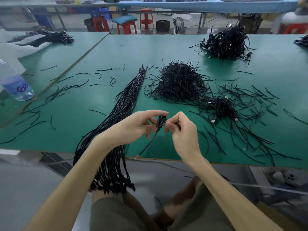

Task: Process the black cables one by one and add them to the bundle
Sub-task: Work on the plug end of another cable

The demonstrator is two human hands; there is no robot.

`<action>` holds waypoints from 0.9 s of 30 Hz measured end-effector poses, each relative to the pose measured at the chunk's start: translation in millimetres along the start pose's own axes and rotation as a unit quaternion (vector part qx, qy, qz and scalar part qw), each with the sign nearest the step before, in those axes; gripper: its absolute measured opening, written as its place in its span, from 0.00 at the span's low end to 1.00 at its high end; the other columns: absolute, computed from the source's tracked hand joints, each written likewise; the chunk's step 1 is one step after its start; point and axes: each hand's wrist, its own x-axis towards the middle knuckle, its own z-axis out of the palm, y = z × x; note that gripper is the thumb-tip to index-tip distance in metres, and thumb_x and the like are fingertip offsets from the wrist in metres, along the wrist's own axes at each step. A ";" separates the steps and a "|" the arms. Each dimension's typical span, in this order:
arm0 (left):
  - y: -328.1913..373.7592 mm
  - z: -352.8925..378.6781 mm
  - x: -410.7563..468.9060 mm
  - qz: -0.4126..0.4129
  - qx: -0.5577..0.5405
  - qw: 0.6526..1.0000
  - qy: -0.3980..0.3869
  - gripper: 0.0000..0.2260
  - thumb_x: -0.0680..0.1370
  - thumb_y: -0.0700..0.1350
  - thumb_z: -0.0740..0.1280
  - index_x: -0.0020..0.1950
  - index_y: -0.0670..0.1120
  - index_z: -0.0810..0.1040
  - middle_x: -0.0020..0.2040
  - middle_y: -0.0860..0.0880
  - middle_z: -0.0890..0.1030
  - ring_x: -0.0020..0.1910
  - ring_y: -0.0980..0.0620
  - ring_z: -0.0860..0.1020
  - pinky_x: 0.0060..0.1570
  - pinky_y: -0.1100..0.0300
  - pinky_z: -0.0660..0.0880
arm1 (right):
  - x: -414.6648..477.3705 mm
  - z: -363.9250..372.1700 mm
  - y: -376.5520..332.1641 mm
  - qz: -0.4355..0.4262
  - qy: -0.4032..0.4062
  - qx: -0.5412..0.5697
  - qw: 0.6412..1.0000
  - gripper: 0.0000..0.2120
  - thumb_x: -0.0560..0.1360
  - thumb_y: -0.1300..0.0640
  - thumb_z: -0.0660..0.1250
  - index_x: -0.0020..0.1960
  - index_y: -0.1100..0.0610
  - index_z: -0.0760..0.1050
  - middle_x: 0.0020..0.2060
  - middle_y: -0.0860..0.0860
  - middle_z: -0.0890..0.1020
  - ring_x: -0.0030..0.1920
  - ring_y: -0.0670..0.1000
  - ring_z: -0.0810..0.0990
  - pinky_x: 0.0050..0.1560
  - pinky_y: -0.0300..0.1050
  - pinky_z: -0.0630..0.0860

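Holding a coiled black cable (160, 122) between both hands, the person keeps it just above the near edge of the green table (166, 47). The left hand (138, 125) curls round the coil's left side, with thumb and forefinger arched over its top. The right hand (181, 129) pinches the coil's right side with bent fingertips. One free tail of the cable hangs down and to the left, ending past the table edge.

The coil itself hides the exact finger contact. Whether a tie is wrapped round it cannot be made out.

The bundle (126, 100) of long black cables lies diagonally on the table to the left of the hands. It is bound near its far end. Its near part passes under the left forearm, and its ends hang off the edge.

A heap of short black strips (180, 82) sits beyond the hands. More strips lie scattered across the surface. A small cluster of coiled cables (223, 107) lies to the right, and a larger pile (225, 42) lies farther back. A water bottle (15, 84) stands at the left, partly cut off.
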 end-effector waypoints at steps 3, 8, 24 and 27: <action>-4.4 12.4 5.1 0.022 0.095 0.992 0.085 0.11 0.80 0.46 0.70 0.61 0.45 0.82 0.56 0.47 0.74 0.58 0.51 0.73 0.60 0.60 0.71 | 2.3 0.6 -1.1 0.002 -0.006 -0.007 1.000 0.14 0.78 0.72 0.64 0.40 0.55 0.72 0.32 0.49 0.81 0.34 0.42 0.77 0.38 0.31 0.70; 3.9 19.6 6.5 -0.039 0.180 0.975 0.126 0.22 0.81 0.67 0.54 0.39 0.53 0.72 0.40 0.55 0.79 0.38 0.60 0.76 0.39 0.55 0.71 | 4.4 2.0 0.1 0.013 -0.015 -0.026 0.999 0.16 0.77 0.74 0.62 0.40 0.55 0.70 0.31 0.45 0.81 0.34 0.40 0.79 0.37 0.29 0.69; 19.4 17.8 -0.7 -0.055 -0.209 0.976 0.022 0.15 0.88 0.41 0.51 0.67 0.42 0.76 0.35 0.44 0.83 0.31 0.43 0.78 0.36 0.52 0.70 | 4.2 -8.6 -10.6 -0.216 -0.003 -0.252 0.943 0.12 0.67 0.78 0.65 0.43 0.63 0.72 0.38 0.55 0.77 0.41 0.57 0.79 0.40 0.53 0.82; 15.5 11.1 -3.2 -0.067 -0.204 0.976 -0.037 0.17 0.89 0.47 0.51 0.62 0.39 0.76 0.42 0.41 0.86 0.35 0.42 0.79 0.37 0.52 0.68 | 4.7 -11.1 -10.0 -0.212 0.005 -0.297 0.931 0.15 0.64 0.81 0.67 0.42 0.65 0.71 0.35 0.56 0.76 0.36 0.60 0.76 0.34 0.55 0.77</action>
